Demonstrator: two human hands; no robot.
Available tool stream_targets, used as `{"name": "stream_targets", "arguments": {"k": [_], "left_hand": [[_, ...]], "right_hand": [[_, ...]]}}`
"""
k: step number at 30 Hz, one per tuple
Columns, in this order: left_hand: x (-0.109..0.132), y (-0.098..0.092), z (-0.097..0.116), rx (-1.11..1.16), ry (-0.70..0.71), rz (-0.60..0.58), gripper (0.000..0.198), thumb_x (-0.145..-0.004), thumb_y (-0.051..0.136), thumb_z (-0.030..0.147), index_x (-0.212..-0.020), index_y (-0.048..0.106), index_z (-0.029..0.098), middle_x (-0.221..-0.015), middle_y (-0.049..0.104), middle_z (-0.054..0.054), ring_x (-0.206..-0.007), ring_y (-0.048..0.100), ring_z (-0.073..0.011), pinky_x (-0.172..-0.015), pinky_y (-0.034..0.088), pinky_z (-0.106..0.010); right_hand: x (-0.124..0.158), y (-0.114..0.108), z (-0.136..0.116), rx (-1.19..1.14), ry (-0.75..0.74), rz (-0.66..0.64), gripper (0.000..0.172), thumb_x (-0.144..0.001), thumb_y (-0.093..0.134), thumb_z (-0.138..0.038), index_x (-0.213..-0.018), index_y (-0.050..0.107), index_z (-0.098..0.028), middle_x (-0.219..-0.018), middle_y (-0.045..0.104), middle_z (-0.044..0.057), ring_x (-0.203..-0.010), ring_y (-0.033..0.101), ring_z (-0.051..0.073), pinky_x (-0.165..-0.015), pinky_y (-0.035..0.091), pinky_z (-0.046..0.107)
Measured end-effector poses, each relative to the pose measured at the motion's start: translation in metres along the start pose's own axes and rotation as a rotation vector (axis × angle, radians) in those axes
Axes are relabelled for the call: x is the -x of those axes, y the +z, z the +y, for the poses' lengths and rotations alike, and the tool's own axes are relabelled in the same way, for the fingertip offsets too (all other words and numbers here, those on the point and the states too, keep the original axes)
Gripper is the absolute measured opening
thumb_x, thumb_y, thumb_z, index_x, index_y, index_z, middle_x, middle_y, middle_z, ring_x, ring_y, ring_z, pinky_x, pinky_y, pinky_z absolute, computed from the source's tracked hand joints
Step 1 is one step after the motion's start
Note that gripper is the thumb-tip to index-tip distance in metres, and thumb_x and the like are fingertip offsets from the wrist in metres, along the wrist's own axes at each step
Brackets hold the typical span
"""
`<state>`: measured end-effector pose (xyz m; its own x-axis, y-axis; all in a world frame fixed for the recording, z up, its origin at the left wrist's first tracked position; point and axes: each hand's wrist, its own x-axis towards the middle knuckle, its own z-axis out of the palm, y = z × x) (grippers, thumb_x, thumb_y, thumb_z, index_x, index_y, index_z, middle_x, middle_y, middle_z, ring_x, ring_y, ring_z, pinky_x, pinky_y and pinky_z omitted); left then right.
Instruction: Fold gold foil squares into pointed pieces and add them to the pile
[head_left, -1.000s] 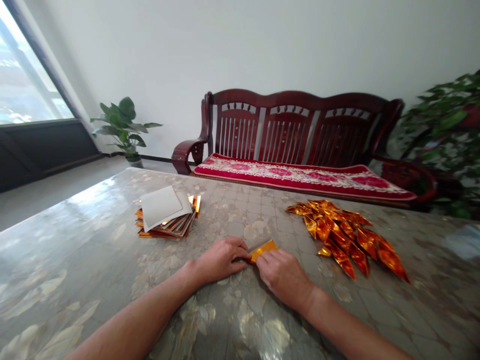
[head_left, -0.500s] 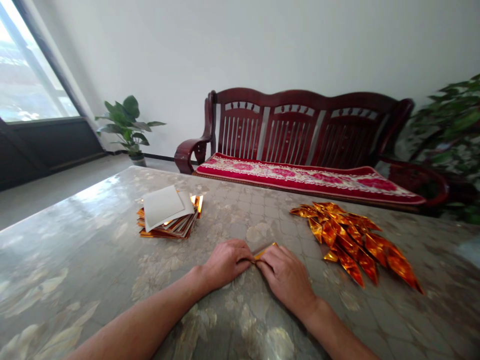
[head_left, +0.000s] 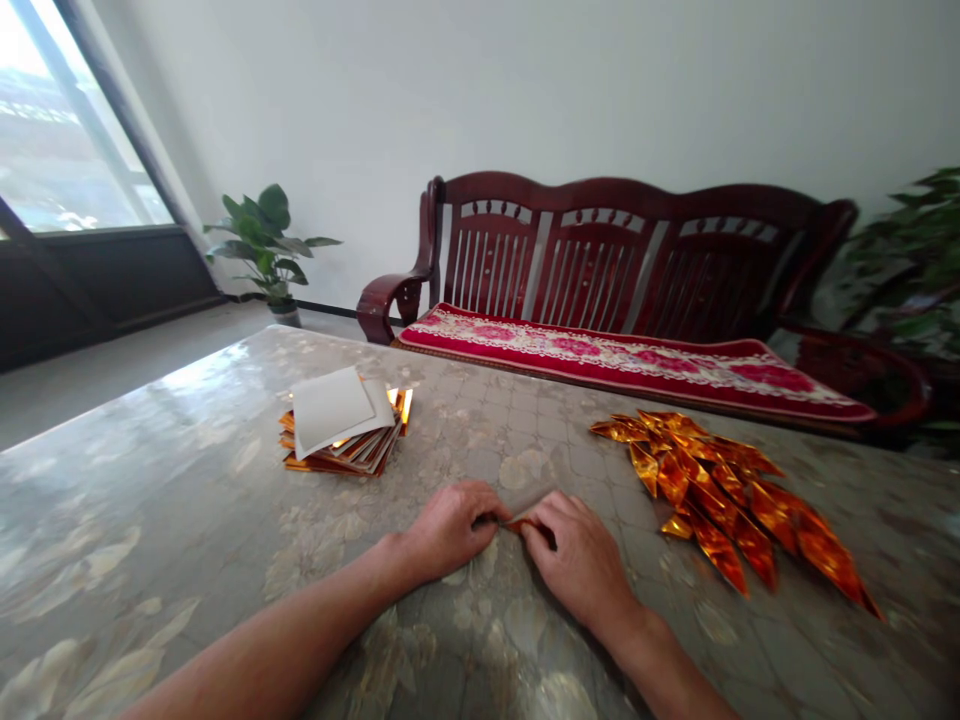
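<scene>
Lit brightly by daylight from the large glass window [head_left: 71, 130] at upper left, blown out to near white in its panes, with broad pale glare across the near-left of the glossy marbled stone table [head_left: 150, 500] and sharp glints off the heap of folded orange-gold foil pieces [head_left: 720, 490]. Softly shadowed under the left hand [head_left: 450, 525] and right hand [head_left: 581, 565], dimming the small folded gold foil strip [head_left: 521, 520] pinched at their fingertips. Bent by wide-angle distortion toward the edges, smeared and out of focus at the leafy green plant [head_left: 915, 260] on the far right, crisp only mid-frame.
</scene>
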<state>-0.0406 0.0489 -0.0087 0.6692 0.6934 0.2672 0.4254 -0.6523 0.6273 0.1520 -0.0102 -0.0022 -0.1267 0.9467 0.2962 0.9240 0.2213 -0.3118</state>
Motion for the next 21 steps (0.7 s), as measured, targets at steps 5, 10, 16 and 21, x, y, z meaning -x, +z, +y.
{"name": "stream_targets", "arguments": {"k": [5, 10, 16, 21], "left_hand": [[-0.001, -0.001, 0.001, -0.023, -0.006, 0.001, 0.021, -0.079, 0.06, 0.009, -0.087, 0.073, 0.022, -0.083, 0.069, 0.001, -0.085, 0.064, -0.0151, -0.079, 0.044, -0.022], [-0.001, -0.001, 0.003, -0.071, -0.008, -0.003, 0.018, -0.086, 0.059, 0.014, -0.085, 0.074, 0.023, -0.085, 0.071, 0.001, -0.087, 0.065, -0.0149, -0.081, 0.044, -0.022], [0.001, -0.005, 0.01, -0.173, -0.035, -0.013, 0.017, -0.081, 0.061, 0.014, -0.085, 0.075, 0.024, -0.086, 0.072, 0.001, -0.088, 0.065, -0.0166, -0.084, 0.044, -0.024], [0.009, -0.005, 0.013, -0.213, -0.056, -0.024, 0.027, -0.082, 0.056, 0.009, -0.091, 0.075, 0.025, -0.095, 0.072, 0.0, -0.094, 0.064, -0.0173, -0.089, 0.044, -0.026]], "right_hand": [[0.0, 0.0, 0.0, -0.024, 0.012, 0.003, 0.016, -0.087, 0.057, -0.022, -0.071, 0.061, -0.023, -0.08, 0.061, 0.001, -0.083, 0.056, 0.019, -0.072, 0.039, 0.029], [0.002, 0.0, -0.001, -0.064, 0.015, 0.012, 0.011, -0.086, 0.058, -0.021, -0.076, 0.062, -0.023, -0.082, 0.061, 0.001, -0.085, 0.056, 0.02, -0.074, 0.039, 0.031], [0.002, 0.001, -0.002, -0.088, -0.008, -0.02, 0.01, -0.086, 0.058, -0.019, -0.08, 0.064, -0.025, -0.085, 0.064, 0.0, -0.088, 0.056, 0.02, -0.077, 0.039, 0.032], [0.001, 0.0, -0.005, -0.061, 0.01, -0.033, 0.012, -0.088, 0.058, -0.021, -0.079, 0.064, -0.024, -0.084, 0.063, 0.001, -0.088, 0.056, 0.02, -0.077, 0.039, 0.031]]}}
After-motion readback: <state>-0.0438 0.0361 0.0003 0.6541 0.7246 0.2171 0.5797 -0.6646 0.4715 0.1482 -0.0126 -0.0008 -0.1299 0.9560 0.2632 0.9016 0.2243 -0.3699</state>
